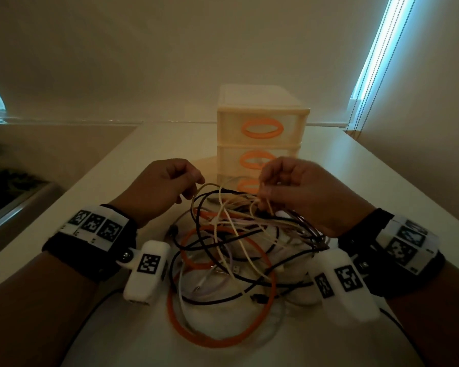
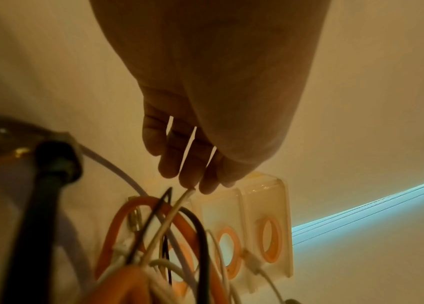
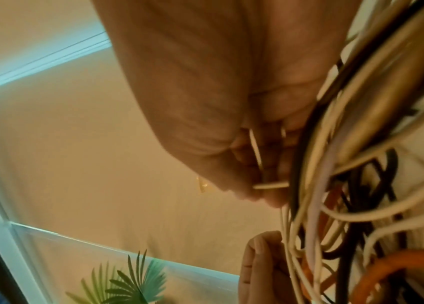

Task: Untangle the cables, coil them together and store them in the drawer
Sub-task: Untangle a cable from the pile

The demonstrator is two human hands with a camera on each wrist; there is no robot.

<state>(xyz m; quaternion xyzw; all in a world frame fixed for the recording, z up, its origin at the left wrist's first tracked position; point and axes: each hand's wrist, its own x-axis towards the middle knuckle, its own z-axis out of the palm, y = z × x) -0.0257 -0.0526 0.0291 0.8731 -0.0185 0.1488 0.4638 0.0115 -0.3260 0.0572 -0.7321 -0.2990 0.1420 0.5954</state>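
A tangle of cables [image 1: 223, 250], orange, black, cream and pale lilac, lies on the white table [image 1: 355, 176] between my wrists. My left hand [image 1: 170, 181] hovers over its far left side and pinches a thin cream cable [image 2: 179, 207] at the fingertips [image 2: 190, 176]. My right hand [image 1: 297, 186] grips several cream strands [image 3: 257, 156] lifted from the heap, with more cables [image 3: 335, 164] hanging past the palm. Behind the hands stands a cream three-drawer unit [image 1: 260, 128] with orange oval handles, all drawers closed.
The table's left edge drops to a dark ledge with a plant [image 1: 0, 181]. A bright window strip with bead cords [image 1: 376, 62] runs at the right. The wall is close behind the drawer unit. Black leads run from both wrist cameras.
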